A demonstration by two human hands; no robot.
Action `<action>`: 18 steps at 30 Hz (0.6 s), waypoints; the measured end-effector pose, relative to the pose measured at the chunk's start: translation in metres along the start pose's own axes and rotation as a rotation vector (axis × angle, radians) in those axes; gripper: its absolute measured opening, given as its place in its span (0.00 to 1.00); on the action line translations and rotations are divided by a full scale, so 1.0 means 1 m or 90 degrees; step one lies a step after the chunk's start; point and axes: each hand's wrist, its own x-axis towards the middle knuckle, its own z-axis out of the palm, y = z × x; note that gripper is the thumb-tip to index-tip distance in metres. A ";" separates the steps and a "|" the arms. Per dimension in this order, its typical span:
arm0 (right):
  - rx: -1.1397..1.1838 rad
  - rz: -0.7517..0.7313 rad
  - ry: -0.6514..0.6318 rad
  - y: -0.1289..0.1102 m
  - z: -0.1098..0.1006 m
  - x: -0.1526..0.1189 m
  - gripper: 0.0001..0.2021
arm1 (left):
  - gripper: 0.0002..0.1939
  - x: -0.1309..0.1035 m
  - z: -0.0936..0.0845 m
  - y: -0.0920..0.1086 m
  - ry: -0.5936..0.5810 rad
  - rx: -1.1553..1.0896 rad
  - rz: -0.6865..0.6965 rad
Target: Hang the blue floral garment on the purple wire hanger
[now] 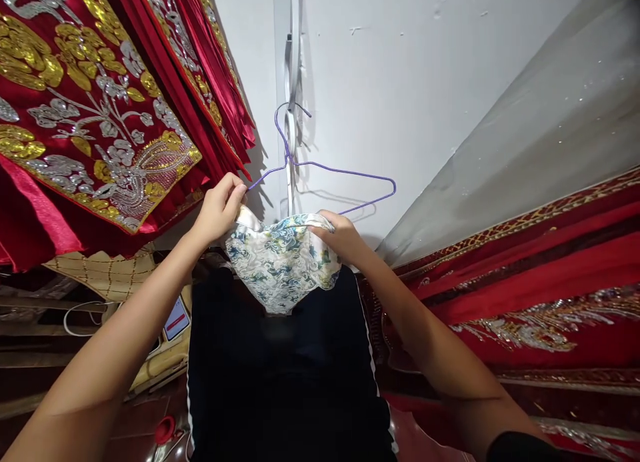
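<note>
A small white floral top with blue-green print is stretched between my hands, its lower edge narrowing to a point. My left hand is closed at its upper left corner, thumb and finger pinched where the left arm of a purple wire hanger ends. Whether those fingers also grip the hanger is hard to tell. Closed on the top's upper right edge is my right hand, with the thumb in front, just below the hanger's lower bar. The hanger hangs by its hook from a white ring-shaped strip on the wall.
Red cloths with gold and silver sequins hang at the left. To the right are sheer pale fabric and red embroidered cloth. A phone lies at lower left, and a red round object sits on the floor.
</note>
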 end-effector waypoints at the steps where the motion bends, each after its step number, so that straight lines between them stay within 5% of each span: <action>1: 0.011 -0.017 0.034 0.000 -0.005 -0.002 0.12 | 0.12 0.002 0.001 -0.002 0.013 -0.002 -0.006; 4: 0.119 -0.055 0.208 0.006 -0.024 -0.005 0.33 | 0.14 0.003 0.001 -0.004 -0.008 0.023 -0.007; 8: 0.201 -0.077 0.371 0.024 -0.059 0.015 0.41 | 0.17 0.000 -0.001 0.001 -0.054 0.076 0.038; 13: 0.002 -0.087 0.333 0.033 -0.097 0.043 0.27 | 0.16 0.003 -0.005 0.005 -0.055 0.136 0.067; 16: -0.031 -0.079 0.292 0.023 -0.113 0.033 0.10 | 0.15 0.003 -0.013 -0.007 0.013 0.142 0.056; 18: -0.002 -0.040 0.216 0.014 -0.120 0.021 0.12 | 0.15 0.000 -0.019 -0.019 0.030 0.120 -0.011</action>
